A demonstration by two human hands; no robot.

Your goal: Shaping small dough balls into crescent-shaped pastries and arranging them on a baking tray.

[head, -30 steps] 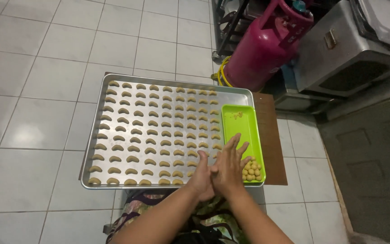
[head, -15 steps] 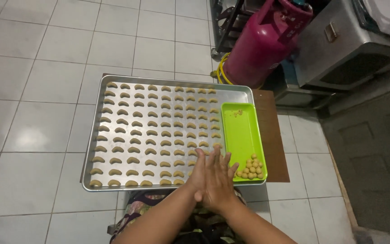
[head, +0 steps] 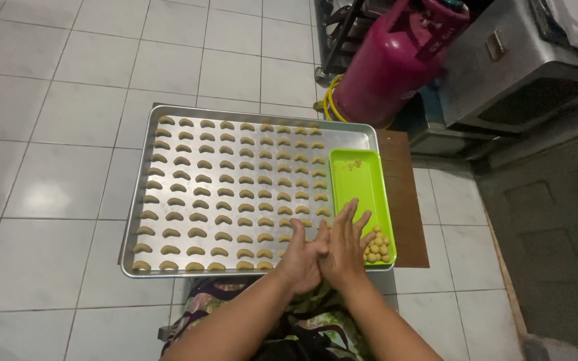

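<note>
My left hand (head: pixel 300 257) and my right hand (head: pixel 346 242) are pressed palm to palm, fingers straight, over the near right corner of a large metal baking tray (head: pixel 249 113). Whatever lies between the palms is hidden. Rows of small pale crescent-shaped dough pieces (head: pixel 225 194) fill the tray. A lime-green plastic tray (head: pixel 359 184) sits along the baking tray's right side. It holds a cluster of small dough balls (head: pixel 378 249) at its near end, just right of my right hand's fingers.
The baking tray rests on a brown wooden board (head: pixel 406 200) above a white tiled floor. A magenta gas cylinder (head: pixel 389 63) with a yellow hose (head: pixel 329 100) stands at the back right, beside a grey metal cabinet (head: pixel 516 73). Patterned cloth covers my lap.
My joined hands have slid against each other and drifted slightly left, from over the green tray's near end to the baking tray's corner. The dough balls are now more exposed.
</note>
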